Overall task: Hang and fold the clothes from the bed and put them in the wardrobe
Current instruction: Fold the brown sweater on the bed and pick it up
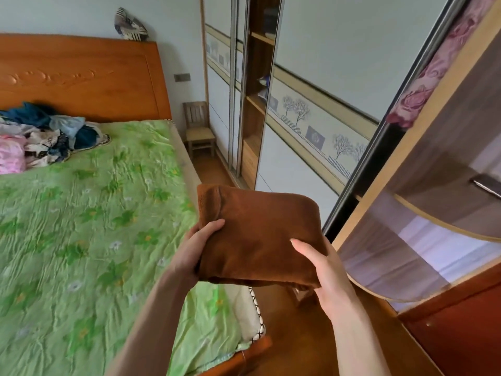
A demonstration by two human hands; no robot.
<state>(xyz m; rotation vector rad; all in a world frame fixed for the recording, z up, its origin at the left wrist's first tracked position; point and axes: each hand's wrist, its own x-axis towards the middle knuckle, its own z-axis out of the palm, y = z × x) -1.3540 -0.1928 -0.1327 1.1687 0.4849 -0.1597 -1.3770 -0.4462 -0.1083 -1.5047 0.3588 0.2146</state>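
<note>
A folded brown fleece garment [257, 229] is held in the air between the bed and the wardrobe. My left hand [198, 248] grips its left edge with the thumb on top. My right hand [320, 267] grips its near right corner, thumb on top and fingers underneath. The wardrobe [311, 109] runs along the right wall with pale sliding doors, and one gap shows wooden shelves [257, 104]. A pile of unfolded clothes [46, 137] in blue, white and pink lies at the head of the bed [81, 226].
The bed has a crumpled green floral sheet and an orange wooden headboard [81, 77]. A small wooden chair [199, 128] stands in the corner beside the wardrobe. A curved-shelf cabinet [433, 207] is close on my right. Wooden floor runs between bed and wardrobe.
</note>
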